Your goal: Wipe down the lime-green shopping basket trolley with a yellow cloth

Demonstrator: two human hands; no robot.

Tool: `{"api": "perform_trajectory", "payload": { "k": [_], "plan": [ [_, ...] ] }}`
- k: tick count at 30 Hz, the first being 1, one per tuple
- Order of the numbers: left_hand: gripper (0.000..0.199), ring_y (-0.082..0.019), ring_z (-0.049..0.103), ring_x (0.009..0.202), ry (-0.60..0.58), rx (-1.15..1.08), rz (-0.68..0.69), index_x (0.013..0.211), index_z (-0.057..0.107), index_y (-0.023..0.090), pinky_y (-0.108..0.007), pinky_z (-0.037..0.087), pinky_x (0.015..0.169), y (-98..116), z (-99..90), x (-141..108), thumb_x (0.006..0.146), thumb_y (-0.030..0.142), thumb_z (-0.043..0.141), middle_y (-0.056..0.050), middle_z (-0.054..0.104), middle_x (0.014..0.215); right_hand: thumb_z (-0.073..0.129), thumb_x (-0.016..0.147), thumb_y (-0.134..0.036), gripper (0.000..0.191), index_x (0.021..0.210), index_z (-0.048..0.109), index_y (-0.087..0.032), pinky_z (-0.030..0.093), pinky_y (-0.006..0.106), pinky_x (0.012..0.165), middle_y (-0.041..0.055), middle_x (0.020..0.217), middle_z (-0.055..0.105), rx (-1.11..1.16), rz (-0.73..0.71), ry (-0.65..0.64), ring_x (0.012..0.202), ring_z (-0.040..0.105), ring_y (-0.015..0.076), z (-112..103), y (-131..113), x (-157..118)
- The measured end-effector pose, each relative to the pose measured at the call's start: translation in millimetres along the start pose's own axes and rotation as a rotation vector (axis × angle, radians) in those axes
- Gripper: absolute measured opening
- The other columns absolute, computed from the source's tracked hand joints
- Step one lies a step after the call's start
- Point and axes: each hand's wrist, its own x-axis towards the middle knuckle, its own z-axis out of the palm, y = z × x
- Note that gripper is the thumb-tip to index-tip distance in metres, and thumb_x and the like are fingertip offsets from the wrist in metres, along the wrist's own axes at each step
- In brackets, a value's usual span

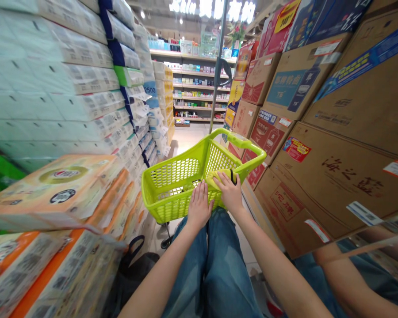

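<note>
A lime-green shopping basket cart with perforated sides and a looped handle stands right before my knees. My left hand lies on its near rim, fingers stretched out and close together. To its right, my right hand rests with spread fingers on a yellow cloth-like item with a black band, at the basket's near right rim. Some small items inside the basket are too unclear to name. Both forearms reach forward over my blue jeans.
Tissue packs are stacked high on the left, with orange packs nearer. Cardboard cartons form a wall on the right. Stocked shelves stand behind a metal pole. A black bag lies at lower left.
</note>
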Motion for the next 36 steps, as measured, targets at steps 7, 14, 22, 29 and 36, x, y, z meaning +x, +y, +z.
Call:
{"api": "perform_trajectory", "payload": {
  "k": [7, 14, 22, 29, 36],
  "plan": [
    [0.070, -0.025, 0.019, 0.151, 0.019, -0.007, -0.005, 0.157, 0.008, 0.009, -0.046, 0.024, 0.122, 0.7, 3.8, 0.1, 0.100, 0.038, 0.035, -0.015, 0.022, 0.162, 0.045, 0.078, -0.002, 0.063, 0.132, 0.059, -0.031, 0.000, 0.059, 0.119, 0.0027, 0.152, 0.047, -0.091, 0.217, 0.127, 0.142, 0.039, 0.0213, -23.5, 78.5, 13.2],
    [0.070, -0.026, 0.019, 0.151, 0.046, -0.027, -0.004, 0.157, 0.002, 0.011, -0.047, 0.025, 0.121, 0.2, 4.1, -0.7, 0.100, 0.038, 0.033, -0.015, 0.023, 0.162, 0.043, 0.084, -0.004, 0.058, 0.135, 0.056, -0.029, 0.006, 0.058, 0.119, 0.0042, 0.154, 0.043, -0.068, 0.198, 0.118, 0.144, 0.036, 0.0217, 3.1, 13.0, 10.3],
    [0.068, -0.026, 0.019, 0.151, 0.022, -0.004, 0.006, 0.157, 0.008, 0.009, -0.046, 0.025, 0.122, -1.6, -0.1, -1.1, 0.100, 0.037, 0.032, -0.015, 0.025, 0.162, 0.045, 0.085, -0.006, 0.059, 0.138, 0.053, -0.030, 0.005, 0.056, 0.120, 0.0033, 0.154, 0.043, 0.034, -0.009, 0.014, 0.143, 0.038, 0.0206, 8.8, -19.3, 0.0],
    [0.066, -0.026, 0.016, 0.152, 0.007, 0.000, 0.003, 0.156, 0.012, 0.008, -0.045, 0.022, 0.123, -0.5, 3.0, -0.6, 0.101, 0.039, 0.031, -0.013, 0.021, 0.163, 0.046, 0.077, -0.001, 0.063, 0.130, 0.061, -0.032, -0.001, 0.060, 0.119, 0.0023, 0.150, 0.049, -0.065, 0.137, 0.113, 0.141, 0.041, 0.0217, -17.4, 71.2, 12.1],
    [0.068, -0.026, 0.015, 0.152, 0.008, 0.010, -0.007, 0.155, 0.014, 0.005, -0.045, 0.022, 0.123, 0.8, 2.8, -0.3, 0.100, 0.040, 0.035, -0.015, 0.021, 0.163, 0.046, 0.077, 0.000, 0.063, 0.131, 0.061, -0.028, -0.001, 0.058, 0.120, 0.0041, 0.152, 0.046, -0.047, 0.278, 0.194, 0.144, 0.036, 0.0213, -2.6, 49.5, 14.5]
  ]
}}
